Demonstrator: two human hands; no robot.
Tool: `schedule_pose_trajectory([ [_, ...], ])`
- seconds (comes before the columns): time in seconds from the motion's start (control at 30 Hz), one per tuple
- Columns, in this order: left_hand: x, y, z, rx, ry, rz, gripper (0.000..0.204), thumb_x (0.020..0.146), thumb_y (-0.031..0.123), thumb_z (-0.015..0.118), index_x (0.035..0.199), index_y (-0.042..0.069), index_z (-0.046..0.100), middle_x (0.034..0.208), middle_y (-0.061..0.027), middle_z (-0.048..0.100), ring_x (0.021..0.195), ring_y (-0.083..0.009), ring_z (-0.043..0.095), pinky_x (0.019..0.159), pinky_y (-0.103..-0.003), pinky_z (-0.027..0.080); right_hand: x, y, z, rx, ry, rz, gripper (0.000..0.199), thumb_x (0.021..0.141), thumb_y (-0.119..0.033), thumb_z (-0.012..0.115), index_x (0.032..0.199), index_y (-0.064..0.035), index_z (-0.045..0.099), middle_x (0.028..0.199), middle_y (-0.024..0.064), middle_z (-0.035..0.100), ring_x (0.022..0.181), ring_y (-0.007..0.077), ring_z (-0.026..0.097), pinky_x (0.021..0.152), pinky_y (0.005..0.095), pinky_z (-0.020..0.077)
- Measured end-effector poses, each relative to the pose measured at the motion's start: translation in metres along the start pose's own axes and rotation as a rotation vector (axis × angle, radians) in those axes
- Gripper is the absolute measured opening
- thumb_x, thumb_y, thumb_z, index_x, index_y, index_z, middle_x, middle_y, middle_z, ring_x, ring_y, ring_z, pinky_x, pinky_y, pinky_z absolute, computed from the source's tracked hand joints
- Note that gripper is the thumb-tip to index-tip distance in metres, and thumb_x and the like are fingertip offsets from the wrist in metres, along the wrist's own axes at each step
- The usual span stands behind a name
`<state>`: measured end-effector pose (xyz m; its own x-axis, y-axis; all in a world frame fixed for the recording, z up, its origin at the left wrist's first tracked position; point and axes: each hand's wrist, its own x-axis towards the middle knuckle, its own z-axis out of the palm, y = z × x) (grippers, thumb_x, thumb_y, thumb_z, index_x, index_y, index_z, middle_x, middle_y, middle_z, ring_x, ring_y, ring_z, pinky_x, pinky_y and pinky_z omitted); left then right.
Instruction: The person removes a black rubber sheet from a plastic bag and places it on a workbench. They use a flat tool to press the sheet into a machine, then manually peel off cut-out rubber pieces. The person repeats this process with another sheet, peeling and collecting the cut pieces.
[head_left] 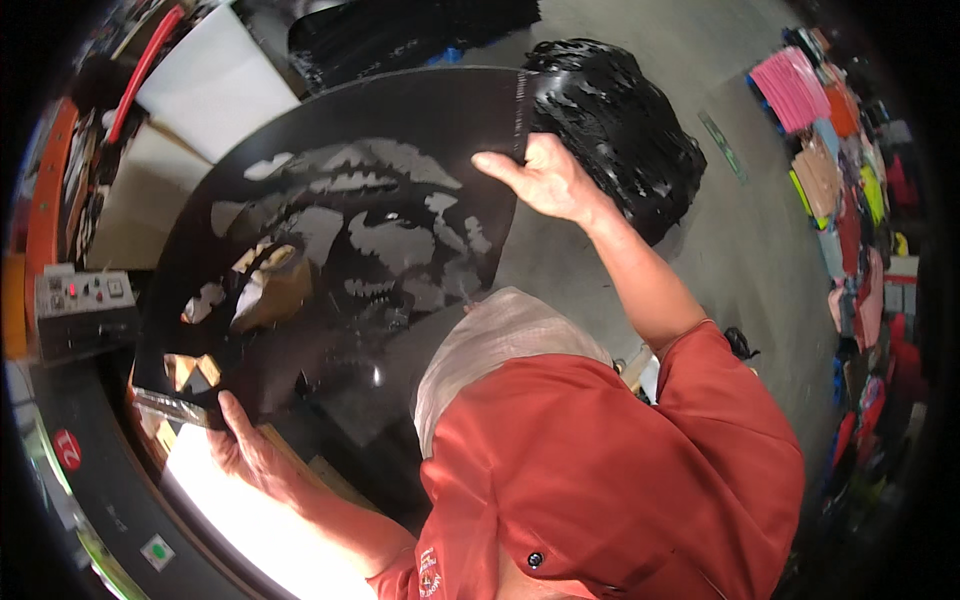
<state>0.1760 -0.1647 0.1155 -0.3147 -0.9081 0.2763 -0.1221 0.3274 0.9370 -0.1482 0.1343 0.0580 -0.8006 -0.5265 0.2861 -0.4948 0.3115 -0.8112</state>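
Both my hands hold a large, dark, glossy film sheet [430,105] spread and bowed in front of me. Irregular see-through shapes break up its black surface, and the floor and boxes show through them. My left hand [245,450] grips the sheet's lower left corner, thumb on top, beside a shiny clear strip. At the upper right edge, near a row of small marks, my right hand [550,180] pinches the sheet with its thumb stretched over it; the fingers behind are partly hidden.
Heaped black plastic [620,130] lies on the floor beyond my right hand, with more black sheeting [410,40] farther off. On the left stand a white panel [215,80], a control box [85,295] and a brightly lit surface [215,510]. Folded garments [790,90] line the right.
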Motion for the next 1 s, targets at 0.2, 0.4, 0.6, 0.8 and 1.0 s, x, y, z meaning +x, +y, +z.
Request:
schedule_pose_trajectory([
  [0.2,0.018,0.077,0.096,-0.026,-0.342,0.055,0.029,0.103,0.018,0.072,0.124,-0.002,0.075,0.113,-0.0094,0.078,0.098,-0.0127,0.07,0.094,-0.028,0.054,-0.028,0.017,-0.115,0.051,0.312,0.284,0.051,0.1,-0.044,0.073,0.071,-0.0025,0.064,0.061,-0.0015,0.058,0.059,0.0077,0.051,0.054,0.0318,0.0455],
  [0.4,0.043,0.1,0.267,-0.271,-0.773,0.016,0.021,0.103,0.007,0.07,0.122,0.001,0.077,0.113,-0.0054,0.079,0.102,-0.0099,0.069,0.096,-0.025,0.052,-0.026,0.056,-0.199,0.125,0.65,0.6,0.048,0.095,-0.042,0.079,0.069,-0.0031,0.067,0.066,0.0003,0.063,0.052,0.0104,0.056,0.051,0.0287,0.0456],
  [0.6,0.004,0.128,0.369,-0.566,-1.186,-0.182,0.017,0.102,0.013,0.073,0.115,0.004,0.079,0.106,-0.0004,0.077,0.094,-0.0053,0.066,0.088,-0.023,0.052,-0.083,0.067,-0.317,-0.185,1.026,0.708,0.05,0.091,-0.047,0.083,0.099,0.0012,0.075,0.086,0.0047,0.071,0.058,0.0119,0.061,0.054,0.0284,0.0502],
  [0.8,-0.086,0.148,0.477,-0.674,-1.499,-0.157,0.015,0.104,0.013,0.068,0.113,0.004,0.077,0.082,0.0075,0.066,0.072,-0.0019,0.054,0.062,-0.022,0.046,-0.075,0.06,-0.512,-0.733,1.043,0.976,0.062,0.091,-0.054,0.08,0.1,0.007,0.074,0.089,0.0082,0.073,0.07,0.0155,0.068,0.064,0.0287,0.0539],
  [1.0,-0.161,0.151,0.64,-0.763,-1.468,-0.425,0.022,0.099,0.013,0.064,0.088,-0.006,0.064,0.061,-0.0064,0.051,0.062,-0.009,0.046,0.056,-0.034,0.043,-0.038,0.202,-0.737,-1.343,0.433,0.613,0.046,0.107,-0.026,0.06,0.152,-0.0192,0.058,0.133,0.0082,0.069,0.101,0.0196,0.067,0.091,0.0327,0.0573],
])
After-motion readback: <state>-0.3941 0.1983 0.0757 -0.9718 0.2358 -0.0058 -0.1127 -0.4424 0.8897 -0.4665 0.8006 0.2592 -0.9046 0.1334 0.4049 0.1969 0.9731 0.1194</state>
